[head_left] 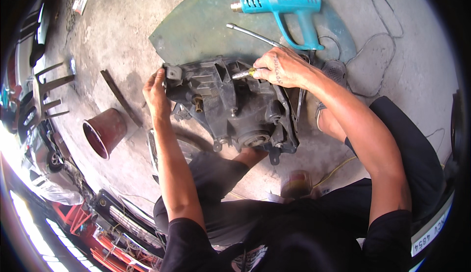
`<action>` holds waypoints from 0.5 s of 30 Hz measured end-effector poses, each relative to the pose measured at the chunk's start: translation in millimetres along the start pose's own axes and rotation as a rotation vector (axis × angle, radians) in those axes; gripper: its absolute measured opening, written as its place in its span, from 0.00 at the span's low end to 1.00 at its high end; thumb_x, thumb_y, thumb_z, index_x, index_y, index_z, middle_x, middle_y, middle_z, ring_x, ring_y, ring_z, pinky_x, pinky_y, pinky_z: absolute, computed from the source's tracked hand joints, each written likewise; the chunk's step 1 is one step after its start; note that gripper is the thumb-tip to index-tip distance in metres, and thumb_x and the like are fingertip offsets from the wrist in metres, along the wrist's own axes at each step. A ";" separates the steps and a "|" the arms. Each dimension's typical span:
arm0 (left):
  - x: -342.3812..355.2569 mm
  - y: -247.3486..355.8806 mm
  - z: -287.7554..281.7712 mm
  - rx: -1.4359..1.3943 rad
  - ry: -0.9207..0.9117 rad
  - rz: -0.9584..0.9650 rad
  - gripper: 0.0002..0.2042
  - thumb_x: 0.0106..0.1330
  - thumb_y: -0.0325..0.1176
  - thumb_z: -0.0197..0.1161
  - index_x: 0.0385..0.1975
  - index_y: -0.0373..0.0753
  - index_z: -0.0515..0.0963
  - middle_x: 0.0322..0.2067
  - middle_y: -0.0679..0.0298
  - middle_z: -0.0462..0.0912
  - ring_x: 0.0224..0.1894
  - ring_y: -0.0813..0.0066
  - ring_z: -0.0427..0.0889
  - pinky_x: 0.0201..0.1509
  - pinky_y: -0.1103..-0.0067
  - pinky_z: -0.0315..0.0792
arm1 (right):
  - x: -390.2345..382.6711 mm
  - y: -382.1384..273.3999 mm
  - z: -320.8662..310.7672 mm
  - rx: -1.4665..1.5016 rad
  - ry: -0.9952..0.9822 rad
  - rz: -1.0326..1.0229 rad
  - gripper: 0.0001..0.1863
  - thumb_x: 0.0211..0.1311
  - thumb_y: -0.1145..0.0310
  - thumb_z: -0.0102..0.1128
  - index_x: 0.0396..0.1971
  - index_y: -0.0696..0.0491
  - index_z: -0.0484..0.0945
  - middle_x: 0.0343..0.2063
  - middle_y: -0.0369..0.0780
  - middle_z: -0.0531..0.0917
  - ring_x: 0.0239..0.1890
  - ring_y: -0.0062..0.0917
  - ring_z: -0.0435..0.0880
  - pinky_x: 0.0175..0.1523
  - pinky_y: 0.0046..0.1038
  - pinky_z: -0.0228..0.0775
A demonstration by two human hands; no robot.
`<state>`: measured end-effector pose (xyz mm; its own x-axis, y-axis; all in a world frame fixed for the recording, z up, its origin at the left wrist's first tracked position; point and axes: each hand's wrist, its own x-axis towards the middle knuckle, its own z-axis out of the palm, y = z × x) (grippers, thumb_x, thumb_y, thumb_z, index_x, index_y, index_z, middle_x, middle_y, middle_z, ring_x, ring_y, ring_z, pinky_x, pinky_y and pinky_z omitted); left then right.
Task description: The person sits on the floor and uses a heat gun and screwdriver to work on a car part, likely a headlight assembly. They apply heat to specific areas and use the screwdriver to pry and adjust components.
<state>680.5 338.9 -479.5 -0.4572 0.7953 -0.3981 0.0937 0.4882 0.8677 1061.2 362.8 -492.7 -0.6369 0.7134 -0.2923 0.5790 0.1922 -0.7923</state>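
A black car headlight housing is held back side up in front of me, above my bent leg. My left hand grips its left end, the thumb and fingers closed beside a grey mounting tab. In my right hand is a screwdriver with a metal shaft and a bit of yellow handle showing. Its shaft points left, over the upper part of the housing. Whether the tip touches a screw is too small to tell. My fingers hide most of the handle.
Beyond the housing, a greenish panel bears a teal heat gun and a long metal rod. A brown bucket and a dark strip lie left. Cable loops at right; a tape roll sits near me.
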 end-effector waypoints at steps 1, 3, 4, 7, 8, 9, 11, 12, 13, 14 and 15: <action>2.0 0.2 -2.0 0.013 -0.005 0.006 0.18 0.75 0.39 0.63 0.52 0.29 0.83 0.45 0.58 0.88 0.48 0.71 0.85 0.56 0.74 0.77 | -1.2 -0.6 -0.2 0.008 0.000 0.007 0.14 0.68 0.60 0.63 0.39 0.55 0.89 0.27 0.51 0.86 0.34 0.49 0.86 0.42 0.46 0.75; 16.6 3.2 -0.5 0.015 -0.031 0.062 0.19 0.77 0.41 0.60 0.53 0.30 0.83 0.49 0.56 0.88 0.52 0.69 0.85 0.57 0.72 0.76 | 0.8 -0.1 -1.6 0.007 -0.032 0.026 0.14 0.68 0.60 0.63 0.39 0.55 0.89 0.27 0.51 0.86 0.34 0.49 0.86 0.43 0.46 0.75; 26.6 5.7 0.3 0.051 -0.058 0.072 0.18 0.77 0.41 0.60 0.54 0.31 0.83 0.50 0.56 0.88 0.53 0.69 0.84 0.57 0.72 0.76 | 0.5 1.6 -1.4 0.007 -0.051 0.041 0.14 0.68 0.60 0.63 0.39 0.55 0.89 0.27 0.51 0.86 0.34 0.49 0.86 0.43 0.46 0.75; 64.5 4.8 3.0 0.394 -0.116 0.057 0.21 0.76 0.47 0.58 0.56 0.36 0.84 0.53 0.60 0.88 0.57 0.69 0.83 0.55 0.71 0.73 | 0.5 3.8 0.1 0.031 -0.047 0.025 0.14 0.69 0.60 0.63 0.39 0.55 0.88 0.27 0.51 0.86 0.35 0.48 0.86 0.43 0.46 0.75; 78.7 3.2 3.1 0.507 -0.169 0.070 0.22 0.76 0.47 0.59 0.55 0.35 0.84 0.51 0.58 0.88 0.55 0.68 0.84 0.54 0.71 0.73 | 0.5 0.2 -1.0 0.034 -0.058 0.028 0.14 0.69 0.60 0.63 0.39 0.55 0.88 0.27 0.51 0.86 0.35 0.48 0.86 0.43 0.46 0.75; 88.3 -0.8 2.1 0.625 -0.163 0.055 0.22 0.75 0.46 0.59 0.55 0.33 0.84 0.48 0.55 0.89 0.49 0.66 0.84 0.53 0.71 0.74 | 1.2 -3.4 -2.4 0.037 -0.068 0.030 0.14 0.69 0.60 0.63 0.39 0.55 0.88 0.27 0.51 0.86 0.35 0.48 0.86 0.43 0.46 0.75; 91.6 -0.7 14.8 0.739 -0.223 0.124 0.22 0.74 0.44 0.60 0.56 0.32 0.84 0.48 0.54 0.88 0.47 0.65 0.84 0.52 0.71 0.74 | -0.9 -3.1 -2.7 0.032 -0.046 0.032 0.14 0.69 0.59 0.63 0.40 0.56 0.88 0.27 0.50 0.86 0.35 0.47 0.87 0.43 0.45 0.76; 91.9 -0.2 19.5 0.796 -0.249 0.160 0.22 0.74 0.43 0.60 0.57 0.32 0.84 0.48 0.54 0.88 0.46 0.65 0.84 0.51 0.71 0.74 | -1.0 -3.1 -3.4 0.044 -0.048 0.032 0.14 0.69 0.59 0.63 0.40 0.55 0.88 0.27 0.49 0.86 0.34 0.46 0.87 0.42 0.45 0.76; 86.4 0.0 24.7 0.774 -0.249 0.284 0.19 0.72 0.37 0.59 0.55 0.34 0.85 0.47 0.43 0.88 0.54 0.51 0.86 0.61 0.65 0.74 | -1.4 -3.6 -4.8 0.058 -0.051 0.034 0.14 0.69 0.59 0.64 0.40 0.55 0.88 0.26 0.49 0.87 0.34 0.46 0.87 0.42 0.45 0.76; 79.9 0.1 29.0 0.786 -0.211 0.345 0.19 0.73 0.38 0.59 0.57 0.35 0.84 0.50 0.43 0.87 0.57 0.50 0.84 0.63 0.65 0.74 | -1.5 -4.0 -5.4 0.072 -0.055 0.032 0.14 0.69 0.59 0.64 0.40 0.55 0.88 0.26 0.49 0.87 0.34 0.46 0.88 0.42 0.45 0.76; 71.9 0.6 30.8 0.797 -0.170 0.405 0.20 0.74 0.39 0.59 0.59 0.35 0.83 0.52 0.42 0.86 0.59 0.49 0.83 0.64 0.65 0.73 | -1.5 -3.6 -4.7 0.071 -0.054 0.029 0.14 0.68 0.59 0.65 0.41 0.55 0.88 0.26 0.48 0.87 0.34 0.45 0.88 0.42 0.44 0.76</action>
<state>675.0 407.4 -516.8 -0.1257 0.9715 -0.2008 0.8313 0.2136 0.5132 1062.5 364.3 -486.9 -0.6481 0.6804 -0.3422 0.5608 0.1223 -0.8189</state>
